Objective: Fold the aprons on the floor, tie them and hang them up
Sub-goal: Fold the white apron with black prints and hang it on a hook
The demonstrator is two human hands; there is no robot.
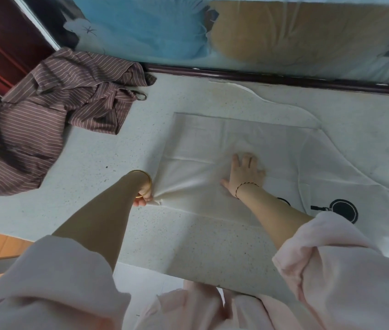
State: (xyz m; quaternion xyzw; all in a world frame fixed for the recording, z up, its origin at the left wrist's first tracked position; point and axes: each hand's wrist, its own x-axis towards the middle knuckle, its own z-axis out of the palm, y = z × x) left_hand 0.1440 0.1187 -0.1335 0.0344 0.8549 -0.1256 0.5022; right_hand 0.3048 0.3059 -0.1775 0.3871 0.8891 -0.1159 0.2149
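Fingers (141, 201) of the left hand (144, 196) pinch the near left corner of the white apron (212, 139), and the cloth gathers into small creases fanning out from that grip. A gold bangle (145, 177) sits on that wrist. The right hand (243, 172) lies flat with fingers spread and straight, pressing down on the middle of the same apron; a thin twisted bracelet (246, 186) circles its wrist. Both arms come out of pushed-up pale pink sleeves (343, 258). The white apron is spread on the speckled pale floor (81, 151), one panel folded over, with a round black print (344, 210) showing to the right of the right forearm. Well to the left, apart from it, a brown striped apron (57, 110) lies crumpled on the floor. Beyond both runs a dark wooden bed rail (260, 79) under a blue and tan sheet (260, 32).
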